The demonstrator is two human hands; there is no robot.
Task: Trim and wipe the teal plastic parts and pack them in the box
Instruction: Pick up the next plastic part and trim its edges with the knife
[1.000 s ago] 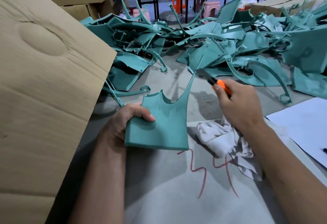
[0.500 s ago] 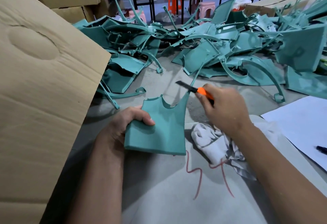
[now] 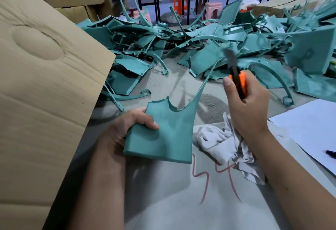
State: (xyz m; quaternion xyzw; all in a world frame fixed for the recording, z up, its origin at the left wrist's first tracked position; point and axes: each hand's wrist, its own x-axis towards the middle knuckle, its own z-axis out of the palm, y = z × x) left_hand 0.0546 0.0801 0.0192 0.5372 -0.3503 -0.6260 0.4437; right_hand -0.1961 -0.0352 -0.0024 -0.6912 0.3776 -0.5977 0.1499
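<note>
Fingers: in the head view our left hand (image 3: 131, 126) pinched the teal part (image 3: 163, 133); our right hand (image 3: 249, 106) curled round the orange knife (image 3: 238, 82).
Part: just left of the white rag (image 3: 218, 142).
Trimming advice: we judged short strokes away from our thumb safest.

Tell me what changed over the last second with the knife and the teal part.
The right hand swung the orange knife up off the teal part's thin strip, so the blade now points upward, clear of the plastic. Nothing was picked up or let go. The left hand grips the part as before; the white rag lies where it was.
</note>
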